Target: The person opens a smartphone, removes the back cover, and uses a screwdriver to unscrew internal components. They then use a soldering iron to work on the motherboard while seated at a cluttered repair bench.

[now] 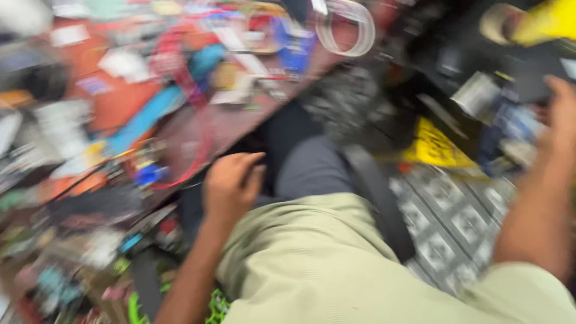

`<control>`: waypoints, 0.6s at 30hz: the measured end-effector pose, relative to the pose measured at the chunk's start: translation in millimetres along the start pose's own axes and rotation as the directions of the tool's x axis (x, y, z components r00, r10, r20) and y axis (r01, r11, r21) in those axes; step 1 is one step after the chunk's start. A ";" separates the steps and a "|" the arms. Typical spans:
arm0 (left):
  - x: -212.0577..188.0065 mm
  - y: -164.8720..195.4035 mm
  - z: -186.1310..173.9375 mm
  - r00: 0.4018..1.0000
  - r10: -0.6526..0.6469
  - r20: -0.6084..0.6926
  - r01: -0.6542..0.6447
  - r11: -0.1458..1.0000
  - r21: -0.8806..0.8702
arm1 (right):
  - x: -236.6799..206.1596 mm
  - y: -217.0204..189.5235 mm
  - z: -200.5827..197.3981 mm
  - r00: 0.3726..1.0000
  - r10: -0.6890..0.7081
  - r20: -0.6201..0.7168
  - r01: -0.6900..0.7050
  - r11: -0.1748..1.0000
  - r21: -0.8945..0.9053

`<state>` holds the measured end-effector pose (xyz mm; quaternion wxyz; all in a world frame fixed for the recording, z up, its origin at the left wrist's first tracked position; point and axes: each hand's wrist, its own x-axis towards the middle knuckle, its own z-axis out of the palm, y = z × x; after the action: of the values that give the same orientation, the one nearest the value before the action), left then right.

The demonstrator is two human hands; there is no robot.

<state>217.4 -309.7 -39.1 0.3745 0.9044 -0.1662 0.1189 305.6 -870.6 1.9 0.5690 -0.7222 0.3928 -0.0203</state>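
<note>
The head view is heavily blurred, so little can be told apart with certainty. The left hand, at the centre of the frame, hangs just off the near edge of the cluttered reddish-brown wooden worktop, its fingers curled loosely inward; nothing can be made out inside that grip, and whether it is quite closed cannot be told. The thing nearest it is a thin red looped cable lying on the worktop just left of the hand and running up toward the upper middle of the frame. By its look the cable would be light, limp and springy, apt to drag neighbouring bits along; a pinch on the near bend of the loop seems the best hold.

The right hand, at the right edge, reaches among dark boxes and a silvery block-shaped object; its fingers run out of frame, so its grip cannot be read.

Farther out lie a flat blue strip at left of centre, a coil of white cable at top centre, a yellow sheet on the floor, and grey patterned floor tiles. The person's dark trouser leg and pale green shirt fill the lower middle.
</note>
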 end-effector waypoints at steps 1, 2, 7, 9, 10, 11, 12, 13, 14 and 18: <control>-3.7 -2.4 4.5 1.000 -0.013 0.004 0.013 1.000 -0.005 | -7.6 8.2 -10.8 1.000 0.011 0.000 -0.011 0.983 0.182; -7.4 -2.8 9.4 1.000 -0.027 0.000 0.027 1.000 0.005 | -16.8 15.8 -19.1 1.000 0.008 0.001 -0.008 0.952 0.306; -24.9 4.5 27.4 0.909 -0.345 0.232 0.410 0.839 -0.358 | -70.7 77.3 10.6 0.995 0.062 0.073 -0.092 0.823 0.560; -29.1 9.2 30.1 0.875 -0.313 0.370 0.482 0.634 -0.604 | -102.4 94.8 52.4 0.838 -0.281 0.467 -0.160 0.692 0.704; -31.0 10.6 29.7 0.857 -0.287 0.428 0.515 0.502 -0.695 | -121.4 99.7 76.2 0.674 -0.374 0.637 -0.260 0.687 0.678; -32.5 12.0 28.5 0.899 -0.190 0.396 0.438 0.438 -0.785 | -141.8 102.3 107.0 0.318 -0.788 0.527 -0.035 0.545 0.837; -33.4 11.3 28.3 0.931 -0.098 0.351 0.361 0.358 -0.861 | -162.7 102.6 140.4 0.609 -0.413 0.678 0.038 0.868 0.494; -35.6 12.8 28.6 0.956 -0.012 0.293 0.286 0.264 -0.921 | -186.3 100.8 169.6 0.599 -0.280 0.750 -0.295 0.793 0.532; -37.9 12.5 28.2 0.958 -0.097 0.272 0.287 0.224 -0.932 | -207.9 97.0 202.6 0.702 -0.148 0.697 -0.239 0.873 0.426; -54.6 3.0 15.1 0.844 -0.495 0.207 0.297 0.109 -0.949 | -276.3 76.2 293.3 0.585 -0.419 0.695 0.346 0.903 0.253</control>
<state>167.5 -310.9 -66.1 0.8756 0.4753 0.0765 -0.0404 213.1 -474.4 -49.7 0.6918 -0.7090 -0.0357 0.1318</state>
